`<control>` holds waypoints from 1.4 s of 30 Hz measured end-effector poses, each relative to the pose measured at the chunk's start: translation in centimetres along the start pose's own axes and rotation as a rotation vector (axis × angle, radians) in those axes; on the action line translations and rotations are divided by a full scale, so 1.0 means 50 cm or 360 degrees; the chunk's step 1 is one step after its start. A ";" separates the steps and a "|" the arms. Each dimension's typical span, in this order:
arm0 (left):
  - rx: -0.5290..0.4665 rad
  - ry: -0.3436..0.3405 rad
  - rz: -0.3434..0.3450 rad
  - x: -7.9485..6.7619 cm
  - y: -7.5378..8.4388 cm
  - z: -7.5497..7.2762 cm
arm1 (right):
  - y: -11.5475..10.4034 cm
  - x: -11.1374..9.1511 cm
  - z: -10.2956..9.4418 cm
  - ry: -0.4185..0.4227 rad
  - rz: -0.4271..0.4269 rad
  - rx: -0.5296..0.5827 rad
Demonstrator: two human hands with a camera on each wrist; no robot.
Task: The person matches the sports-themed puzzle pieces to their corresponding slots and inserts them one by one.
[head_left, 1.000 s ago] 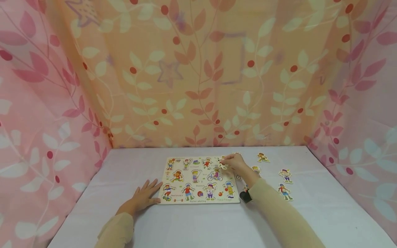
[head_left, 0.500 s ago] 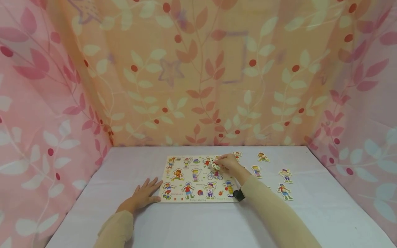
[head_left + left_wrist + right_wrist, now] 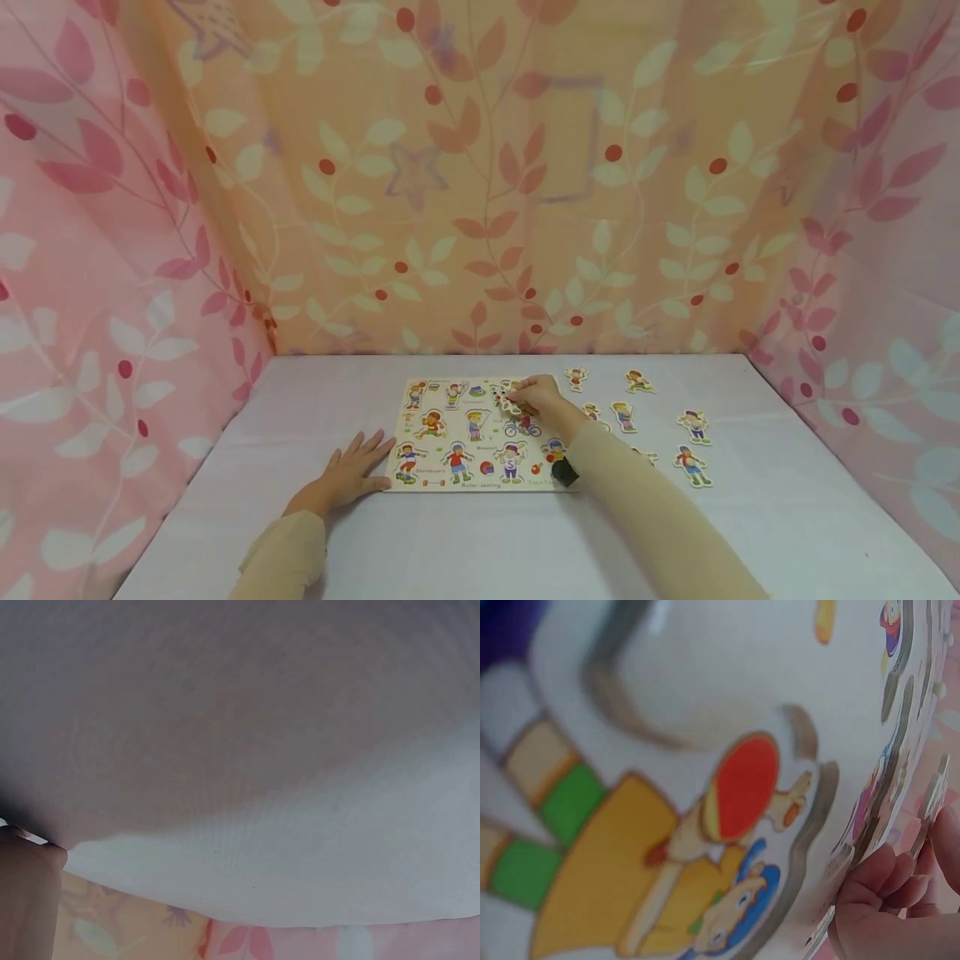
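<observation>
A flat white puzzle board (image 3: 450, 488) with recessed pictures of children doing sports lies on the table. In the head view my right hand (image 3: 542, 395) pinches a small cut-out puzzle piece (image 3: 507, 400) over the board's upper right. The right wrist view shows the same hand (image 3: 892, 915), with the puzzle piece (image 3: 932, 791) on edge at its fingertips. My left hand (image 3: 345, 468) rests with spread fingers at the board's left edge. In the left wrist view only a bit of the left hand (image 3: 30, 889) shows at lower left.
Several loose figure pieces, among them a running figure (image 3: 639, 382) and a blue-capped figure (image 3: 692, 467), lie right of the board on the white-covered table (image 3: 450, 550). A black object (image 3: 564, 473) sits at the right sleeve. Floral curtains (image 3: 480, 208) stand behind and at both sides.
My right hand has moved left over the board with the puzzle piece, from its upper right corner toward the red-clad figure's slot. The left hand stays in place.
</observation>
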State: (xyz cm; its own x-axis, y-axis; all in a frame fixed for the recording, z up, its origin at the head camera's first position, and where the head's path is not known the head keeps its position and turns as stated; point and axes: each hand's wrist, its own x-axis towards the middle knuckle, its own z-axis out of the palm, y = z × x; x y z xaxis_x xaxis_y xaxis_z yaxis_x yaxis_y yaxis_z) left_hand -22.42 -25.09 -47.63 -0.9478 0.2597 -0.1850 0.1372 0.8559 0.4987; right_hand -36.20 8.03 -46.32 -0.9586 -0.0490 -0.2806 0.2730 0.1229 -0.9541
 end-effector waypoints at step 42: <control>0.0004 -0.0021 0.0057 0.001 0.002 -0.007 | -0.023 0.057 0.015 -0.0059 0.0194 -0.0463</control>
State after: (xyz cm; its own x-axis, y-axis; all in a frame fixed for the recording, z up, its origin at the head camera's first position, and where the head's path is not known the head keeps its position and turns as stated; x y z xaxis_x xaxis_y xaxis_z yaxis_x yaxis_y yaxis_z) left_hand -22.55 -25.17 -47.28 -0.9383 0.2964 -0.1782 0.1719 0.8468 0.5033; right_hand -39.15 7.01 -46.11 -0.9151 -0.0522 -0.3997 0.3457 0.4084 -0.8448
